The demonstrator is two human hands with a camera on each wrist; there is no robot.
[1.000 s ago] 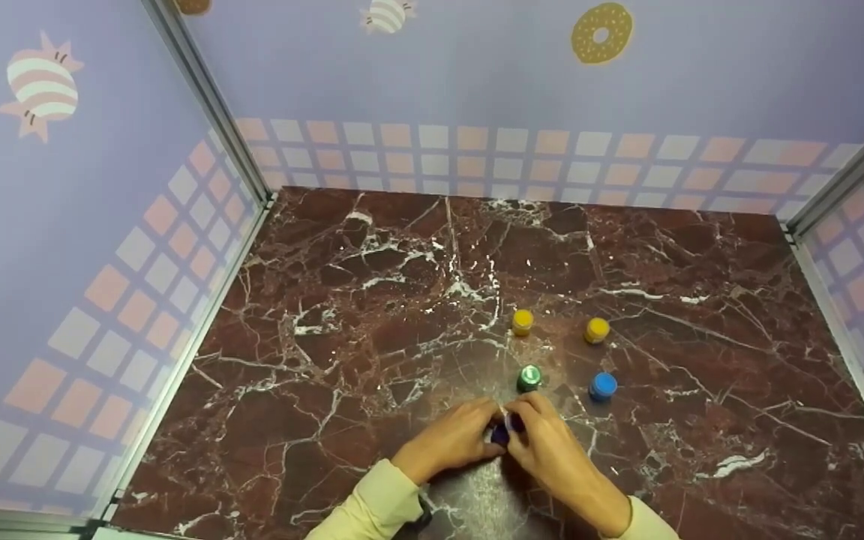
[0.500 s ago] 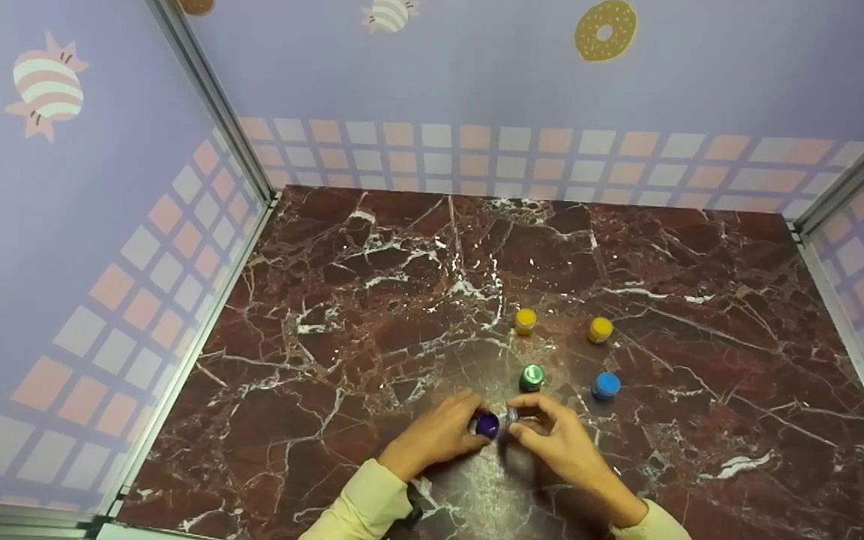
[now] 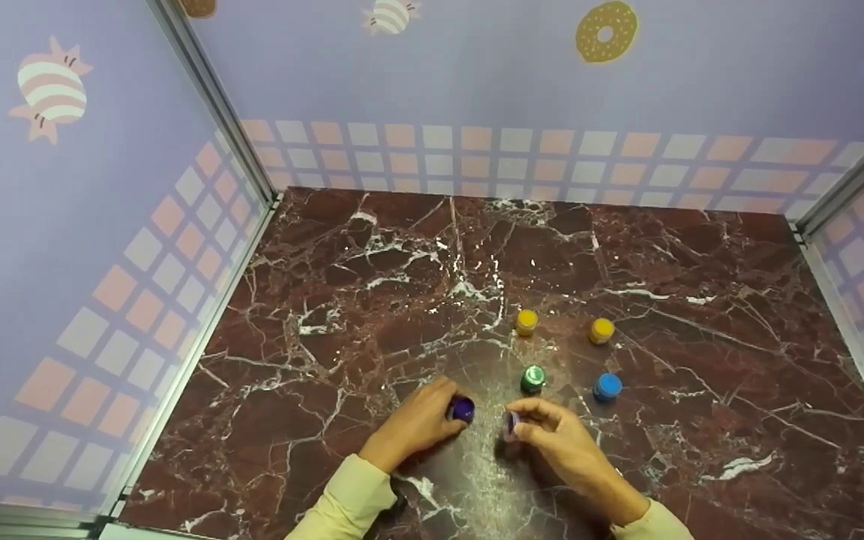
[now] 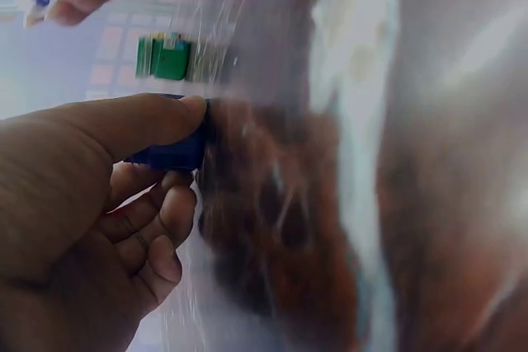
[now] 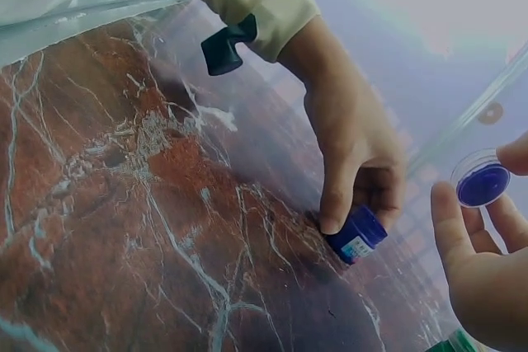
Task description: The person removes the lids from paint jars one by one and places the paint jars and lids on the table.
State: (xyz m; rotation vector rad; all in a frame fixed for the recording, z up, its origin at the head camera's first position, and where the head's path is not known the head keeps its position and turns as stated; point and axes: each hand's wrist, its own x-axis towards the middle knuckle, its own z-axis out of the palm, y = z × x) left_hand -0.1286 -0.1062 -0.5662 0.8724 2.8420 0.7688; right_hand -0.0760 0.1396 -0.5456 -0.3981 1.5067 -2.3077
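Observation:
My left hand [image 3: 415, 424] grips a small dark purple-blue paint jar [image 3: 463, 409] by its side, thumb and fingers around it. The jar stands uncapped low at the tabletop, its mouth facing up in the head view; in the right wrist view a label shows on the jar [image 5: 359, 237]. My right hand [image 3: 571, 446] pinches a clear-rimmed lid [image 3: 512, 424] on edge between thumb and fingertips, a short way right of the jar. Purple shows on the inner face of the lid [image 5: 483, 185]. Just beyond the right hand sits a green-capped jar [image 3: 533, 379].
A blue-capped jar [image 3: 607, 387] stands right of the green one. Two yellow-capped jars [image 3: 527, 322] stand farther back. The red-brown marbled tabletop [image 3: 372, 300] is enclosed by lilac patterned panels [image 3: 477, 75] at the back and sides.
The lid has come off the purple jar. My left hand has moved the jar left, away from the lid; my right hand, holding the lid, has shifted slightly right.

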